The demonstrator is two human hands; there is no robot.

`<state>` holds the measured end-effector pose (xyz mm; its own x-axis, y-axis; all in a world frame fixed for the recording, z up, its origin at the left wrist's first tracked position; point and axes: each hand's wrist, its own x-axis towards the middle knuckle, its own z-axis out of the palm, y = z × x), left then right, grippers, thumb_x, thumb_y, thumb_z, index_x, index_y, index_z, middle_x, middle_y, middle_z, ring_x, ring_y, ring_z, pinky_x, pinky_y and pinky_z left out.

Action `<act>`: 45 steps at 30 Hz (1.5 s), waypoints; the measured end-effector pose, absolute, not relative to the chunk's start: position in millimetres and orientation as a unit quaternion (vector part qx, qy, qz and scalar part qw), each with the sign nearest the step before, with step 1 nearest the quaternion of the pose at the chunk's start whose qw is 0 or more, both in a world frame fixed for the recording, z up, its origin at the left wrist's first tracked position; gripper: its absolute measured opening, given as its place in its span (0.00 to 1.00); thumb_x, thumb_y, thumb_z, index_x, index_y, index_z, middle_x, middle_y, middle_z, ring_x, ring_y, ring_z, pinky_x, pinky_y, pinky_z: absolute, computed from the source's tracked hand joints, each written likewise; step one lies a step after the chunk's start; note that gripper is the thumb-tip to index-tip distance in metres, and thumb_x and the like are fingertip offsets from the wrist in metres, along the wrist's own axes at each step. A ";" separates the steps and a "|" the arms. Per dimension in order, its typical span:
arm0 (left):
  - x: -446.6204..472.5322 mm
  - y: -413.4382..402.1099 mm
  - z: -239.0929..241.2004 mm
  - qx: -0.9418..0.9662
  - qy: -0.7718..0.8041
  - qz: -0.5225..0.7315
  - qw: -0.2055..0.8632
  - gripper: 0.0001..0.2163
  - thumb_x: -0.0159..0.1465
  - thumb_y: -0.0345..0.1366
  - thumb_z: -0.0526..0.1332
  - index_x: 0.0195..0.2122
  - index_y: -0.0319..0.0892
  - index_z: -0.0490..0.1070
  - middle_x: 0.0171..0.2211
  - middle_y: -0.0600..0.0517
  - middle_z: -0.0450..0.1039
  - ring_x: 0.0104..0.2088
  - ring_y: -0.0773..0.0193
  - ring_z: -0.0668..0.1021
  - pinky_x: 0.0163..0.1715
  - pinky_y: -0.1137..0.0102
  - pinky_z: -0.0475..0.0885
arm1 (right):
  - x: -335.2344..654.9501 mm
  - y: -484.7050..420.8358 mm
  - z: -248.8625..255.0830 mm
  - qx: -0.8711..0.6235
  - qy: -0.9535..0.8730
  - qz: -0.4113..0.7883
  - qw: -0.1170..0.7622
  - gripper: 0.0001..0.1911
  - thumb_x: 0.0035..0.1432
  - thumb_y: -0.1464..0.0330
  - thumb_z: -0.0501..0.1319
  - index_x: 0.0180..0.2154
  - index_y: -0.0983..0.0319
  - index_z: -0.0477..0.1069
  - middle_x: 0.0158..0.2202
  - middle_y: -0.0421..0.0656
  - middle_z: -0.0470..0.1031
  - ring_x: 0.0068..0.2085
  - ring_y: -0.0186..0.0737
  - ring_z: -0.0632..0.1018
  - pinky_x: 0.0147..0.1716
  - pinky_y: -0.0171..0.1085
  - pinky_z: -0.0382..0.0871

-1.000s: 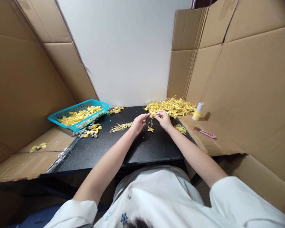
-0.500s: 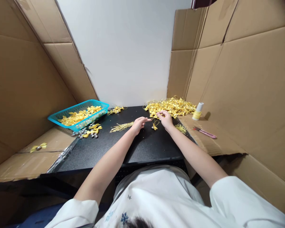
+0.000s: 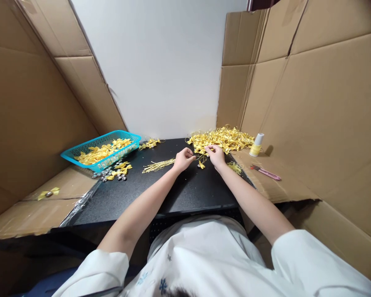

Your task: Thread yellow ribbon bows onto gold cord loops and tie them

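Observation:
My left hand (image 3: 184,160) is closed in a pinch on one side of a thin gold cord (image 3: 200,156). The other side of the cord is between the fingertips of my right hand (image 3: 215,156), also closed. From the cord, in the gap between both hands, a small yellow ribbon bow (image 3: 201,165) hangs low over the black table. A dark bead or bell seems to sit on it, too small to make out. Left of my left hand lies a bundle of cut gold cords (image 3: 157,166). Just behind my right hand is a heap of yellow bows with cords (image 3: 225,138).
A turquoise basket (image 3: 66,155) of yellow bows stands at left, silver bells (image 3: 106,174) beside it. At right are a thread spool (image 3: 256,145), a pink-handled cutter (image 3: 267,173) and thread scraps (image 3: 235,167). Cardboard walls (image 3: 334,103) flank the black table (image 3: 126,202).
The extended forefinger of my left hand has curled in to a pinch on the cord. My right hand has barely moved, and the bow still hangs between the hands.

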<state>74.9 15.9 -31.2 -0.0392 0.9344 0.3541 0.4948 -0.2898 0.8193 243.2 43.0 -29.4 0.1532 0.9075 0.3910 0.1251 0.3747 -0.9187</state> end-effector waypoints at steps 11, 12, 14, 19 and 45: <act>68.7 40.3 -4.9 0.817 0.515 0.235 0.110 0.05 0.48 0.27 0.63 0.24 0.44 0.75 0.26 0.55 0.77 0.29 0.64 0.75 0.32 0.72 0.66 | 254.8 52.6 -24.3 -0.532 -0.424 0.460 0.570 0.08 0.59 0.67 0.63 0.35 0.66 0.72 0.33 0.40 0.74 0.29 0.30 0.74 0.28 0.32 0.71; 65.7 41.2 -4.9 0.821 0.513 0.226 0.107 0.05 0.48 0.27 0.63 0.24 0.44 0.75 0.26 0.55 0.77 0.29 0.63 0.76 0.32 0.72 0.67 | 254.6 52.4 -23.8 -0.532 -0.420 0.470 0.565 0.08 0.61 0.67 0.62 0.36 0.67 0.71 0.33 0.40 0.74 0.29 0.29 0.74 0.28 0.32 0.71; 60.3 42.6 -4.9 0.826 0.510 0.217 0.102 0.05 0.49 0.27 0.63 0.25 0.44 0.76 0.27 0.54 0.78 0.31 0.62 0.76 0.34 0.71 0.68 | 254.1 51.4 -22.7 -0.530 -0.415 0.483 0.560 0.09 0.62 0.66 0.61 0.37 0.67 0.71 0.32 0.39 0.73 0.28 0.28 0.73 0.27 0.31 0.72; 59.0 44.0 -4.5 0.818 0.509 0.252 0.087 0.09 0.53 0.28 0.62 0.34 0.42 0.78 0.38 0.50 0.79 0.36 0.61 0.77 0.41 0.69 0.69 | 253.1 47.5 -19.3 -0.525 -0.404 0.487 0.569 0.08 0.54 0.68 0.67 0.31 0.66 0.73 0.28 0.38 0.71 0.26 0.27 0.71 0.23 0.28 0.71; 101.7 63.7 6.4 0.791 0.477 0.297 0.242 0.09 0.52 0.32 0.63 0.34 0.39 0.79 0.32 0.51 0.79 0.28 0.66 0.74 0.34 0.71 0.68 | 256.9 49.0 -15.4 -0.479 -0.432 0.436 0.628 0.11 0.47 0.63 0.64 0.30 0.64 0.75 0.35 0.44 0.77 0.30 0.35 0.75 0.26 0.34 0.71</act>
<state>101.7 63.7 6.4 0.3694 0.8980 0.2389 0.6113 -0.4285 0.6653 256.9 49.0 -15.4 0.2470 0.9609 0.1254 -0.1330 0.1617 -0.9778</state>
